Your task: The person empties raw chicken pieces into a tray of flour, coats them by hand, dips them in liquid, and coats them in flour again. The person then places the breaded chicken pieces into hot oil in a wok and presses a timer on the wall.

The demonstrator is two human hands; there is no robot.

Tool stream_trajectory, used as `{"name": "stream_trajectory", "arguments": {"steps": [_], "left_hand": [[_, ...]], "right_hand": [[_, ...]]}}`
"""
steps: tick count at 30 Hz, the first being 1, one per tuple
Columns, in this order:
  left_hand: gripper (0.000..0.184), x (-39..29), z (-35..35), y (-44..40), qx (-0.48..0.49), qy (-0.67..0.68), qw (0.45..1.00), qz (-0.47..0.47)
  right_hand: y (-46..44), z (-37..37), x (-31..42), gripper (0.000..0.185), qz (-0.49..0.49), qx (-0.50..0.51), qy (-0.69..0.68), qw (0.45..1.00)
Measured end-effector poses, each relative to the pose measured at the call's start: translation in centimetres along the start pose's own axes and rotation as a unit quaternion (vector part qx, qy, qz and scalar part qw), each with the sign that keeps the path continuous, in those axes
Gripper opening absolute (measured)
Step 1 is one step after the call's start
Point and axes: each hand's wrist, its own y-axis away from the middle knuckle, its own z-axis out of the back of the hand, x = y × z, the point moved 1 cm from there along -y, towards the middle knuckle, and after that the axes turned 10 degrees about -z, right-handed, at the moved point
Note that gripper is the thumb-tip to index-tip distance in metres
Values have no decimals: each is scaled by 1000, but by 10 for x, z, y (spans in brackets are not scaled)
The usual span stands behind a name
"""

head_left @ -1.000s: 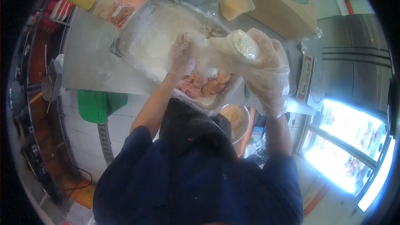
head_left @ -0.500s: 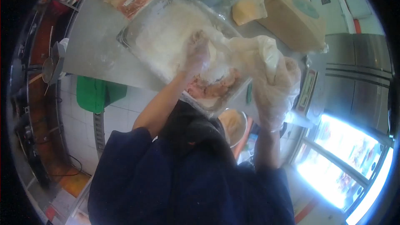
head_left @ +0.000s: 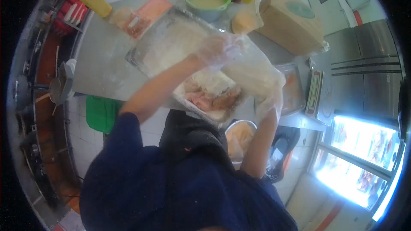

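As I monitor the head camera remotely, the gloved left hand (head_left: pixel 217 49) appears clenched on one end of a cloudy plastic bag (head_left: pixel 252 70) stretched above a tray (head_left: pixel 136 55) of white powder (head_left: pixel 169 45), while the right hand (head_left: pixel 270 98) sits at its other end, fingers too veiled for me to tell their grip. Pinkish raw meat (head_left: pixel 205 98) lies partly dusted in the tray's near end; I judge that a slack hold could drop the bag onto it, and a sharp tug could tear the film.
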Motion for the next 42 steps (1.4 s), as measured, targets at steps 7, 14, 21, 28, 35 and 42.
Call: {"name": "stream_trajectory", "arguments": {"steps": [7,14,21,28,35,42], "left_hand": [[32,-34,64,-94,279,-172,943,-51],[31,-16,179,-60,451,-333,824,-84],[28,10,358,142,183,-383,901,90],[30,87,339,222,198,-350,842,359],[36,146,303,239,240,-343,829,370],[42,101,167,158,76,-188,932,300]], "right_hand": [[13,-71,-91,54,-143,389,-306,857],[74,-196,-119,55,-223,361,-132,896],[-42,-293,-142,69,217,180,564,776],[-31,-338,-234,75,429,158,682,571],[-47,-235,-192,50,71,287,803,517],[-49,-146,-43,81,102,27,654,749]]}}
